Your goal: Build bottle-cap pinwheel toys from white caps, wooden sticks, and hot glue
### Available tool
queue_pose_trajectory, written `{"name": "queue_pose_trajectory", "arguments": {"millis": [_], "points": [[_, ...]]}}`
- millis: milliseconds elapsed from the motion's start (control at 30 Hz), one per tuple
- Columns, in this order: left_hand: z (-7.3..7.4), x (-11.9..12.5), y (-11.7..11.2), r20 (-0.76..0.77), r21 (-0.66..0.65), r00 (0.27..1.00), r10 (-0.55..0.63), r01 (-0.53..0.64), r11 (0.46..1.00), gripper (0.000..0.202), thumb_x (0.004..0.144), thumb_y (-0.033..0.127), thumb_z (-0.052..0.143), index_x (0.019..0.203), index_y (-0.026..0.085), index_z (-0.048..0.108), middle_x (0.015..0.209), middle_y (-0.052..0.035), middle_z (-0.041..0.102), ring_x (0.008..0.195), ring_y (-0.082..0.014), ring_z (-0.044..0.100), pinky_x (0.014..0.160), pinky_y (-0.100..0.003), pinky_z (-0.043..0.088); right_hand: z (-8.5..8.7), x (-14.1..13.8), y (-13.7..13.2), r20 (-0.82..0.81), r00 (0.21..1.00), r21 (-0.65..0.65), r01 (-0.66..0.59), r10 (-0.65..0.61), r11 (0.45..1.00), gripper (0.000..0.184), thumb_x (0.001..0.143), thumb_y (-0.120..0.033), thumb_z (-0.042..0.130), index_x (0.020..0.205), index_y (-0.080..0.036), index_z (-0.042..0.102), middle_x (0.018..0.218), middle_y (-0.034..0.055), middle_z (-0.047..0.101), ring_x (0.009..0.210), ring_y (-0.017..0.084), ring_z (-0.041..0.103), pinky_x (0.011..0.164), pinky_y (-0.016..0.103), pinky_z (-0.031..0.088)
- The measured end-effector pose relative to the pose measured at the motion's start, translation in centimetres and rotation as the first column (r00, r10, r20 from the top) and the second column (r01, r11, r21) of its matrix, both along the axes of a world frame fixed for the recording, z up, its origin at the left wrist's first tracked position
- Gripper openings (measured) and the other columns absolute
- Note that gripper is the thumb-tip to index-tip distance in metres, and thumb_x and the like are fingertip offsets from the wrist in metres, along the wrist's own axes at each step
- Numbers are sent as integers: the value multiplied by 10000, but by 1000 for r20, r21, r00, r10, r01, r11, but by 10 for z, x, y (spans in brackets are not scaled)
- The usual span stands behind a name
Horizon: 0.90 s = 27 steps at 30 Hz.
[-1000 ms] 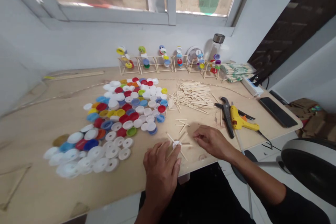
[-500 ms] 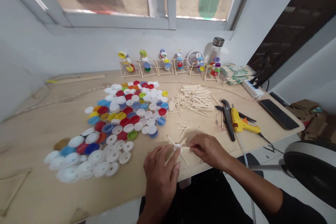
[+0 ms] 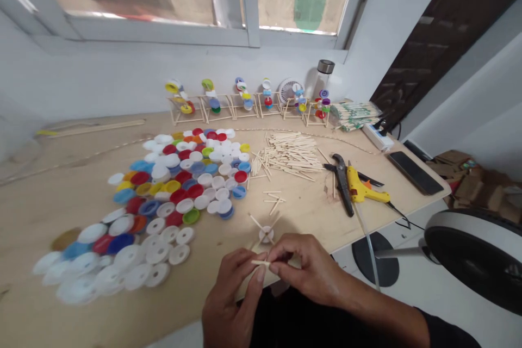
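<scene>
1. While the left hand point(image 3: 234, 289) and right hand point(image 3: 309, 267) are held together at the near edge of the table point(image 3: 320, 212), one short stick point(image 3: 260, 262) is pinched between their fingertips.
2. White disc point(image 3: 266, 235), with radiating sticks point(image 3: 256, 221): set just beyond the hands.
3. Bottle caps point(image 3: 178, 196), assorted colours: spread to the left.
4. Loose sticks point(image 3: 290, 155): heaped farther off.
5. Yellow glue gun point(image 3: 359, 188): laid at right, beside black tool point(image 3: 343, 185).

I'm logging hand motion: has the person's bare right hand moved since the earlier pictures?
Yes. Judged against the yellow plastic glue gun, the bare right hand has moved left and toward the near edge of the pale wooden table.
</scene>
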<state>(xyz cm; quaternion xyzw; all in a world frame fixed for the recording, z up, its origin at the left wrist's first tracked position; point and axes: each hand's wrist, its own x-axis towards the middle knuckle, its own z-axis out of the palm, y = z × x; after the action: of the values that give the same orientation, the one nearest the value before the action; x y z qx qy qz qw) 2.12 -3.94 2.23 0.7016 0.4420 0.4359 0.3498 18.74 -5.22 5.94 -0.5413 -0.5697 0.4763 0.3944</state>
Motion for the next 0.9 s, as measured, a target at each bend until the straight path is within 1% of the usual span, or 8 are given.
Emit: {"name": "queue_pose_trajectory", "arguments": {"millis": [133, 267, 333, 433, 500, 567, 700, 900], "points": [[11, 0, -3, 80, -145, 996, 33, -21, 989, 114, 809, 260, 596, 884, 257, 681, 912, 3, 661, 856, -163, 636, 791, -250, 513, -1, -6, -1, -36, 999, 13, 18, -17, 1000, 91, 784, -176, 612, 823, -170, 694, 754, 2, 659, 707, 117, 598, 685, 220, 459], [12, 2, -2, 74, -197, 995, 61, -45, 979, 77, 832, 275, 570, 860, 243, 634, 872, 5, 667, 842, -161, 640, 784, -261, 523, 1, -1, -2, 53, 999, 32, 1, -3, 999, 114, 811, -199, 597, 870, -177, 691, 798, 10, 666, 739, 122, 609, 694, 224, 460], [8, 1, 1, 48, -134, 995, 90, -83, 988, 78, 859, 258, 528, 853, 234, 601, 872, -7, 665, 878, -171, 635, 822, -294, 517, 1, 11, -3, 118, 992, 56, 34, -41, 998, 127, 828, -218, 583, 900, -182, 682, 824, 21, 670, 764, 134, 615, 706, 237, 466], [0, -2, 6, -53, 86, 993, 109, -105, 991, 86, 870, 187, 490, 891, 228, 563, 953, -37, 674, 997, -194, 608, 913, -370, 475, -1, 42, -7, 236, 954, 126, 157, -183, 980, 143, 856, -247, 549, 905, -186, 669, 861, 47, 679, 803, 161, 619, 740, 274, 483], [-4, -4, 11, -176, 259, 981, 82, -34, 965, 138, 852, 134, 495, 940, 219, 560, 1030, -62, 678, 1090, -217, 573, 968, -423, 427, -2, 66, -11, 334, 897, 189, 237, -289, 953, 163, 870, -269, 529, 915, -191, 665, 895, 62, 688, 833, 183, 625, 757, 300, 492], [-8, -4, 14, -305, 374, 951, 51, 70, 925, 200, 834, 99, 495, 990, 202, 566, 1085, -81, 681, 1161, -239, 539, 1015, -461, 370, -3, 89, -16, 413, 829, 229, 306, -377, 924, 186, 873, -305, 524, 924, -197, 666, 923, 73, 696, 858, 207, 633, 753, 317, 502], [-12, 3, 17, -423, 422, 906, 20, 177, 889, 162, 839, 92, 476, 913, 195, 577, 1132, -75, 689, 1226, -253, 509, 1079, -490, 268, -3, 117, -26, 500, 728, 246, 399, -468, 883, 216, 862, -360, 534, 924, -208, 675, 940, 66, 708, 901, 231, 641, 741, 323, 514], [-22, 13, 18, -400, 455, 915, 46, 154, 877, 180, 874, 122, 434, 786, 197, 571, 1166, -51, 684, 1248, -257, 494, 1096, -518, 224, -1, 138, -32, 528, 660, 250, 481, -534, 840, 239, 841, -400, 553, 907, -208, 680, 941, 53, 717, 911, 238, 647, 773, 342, 508]]}}
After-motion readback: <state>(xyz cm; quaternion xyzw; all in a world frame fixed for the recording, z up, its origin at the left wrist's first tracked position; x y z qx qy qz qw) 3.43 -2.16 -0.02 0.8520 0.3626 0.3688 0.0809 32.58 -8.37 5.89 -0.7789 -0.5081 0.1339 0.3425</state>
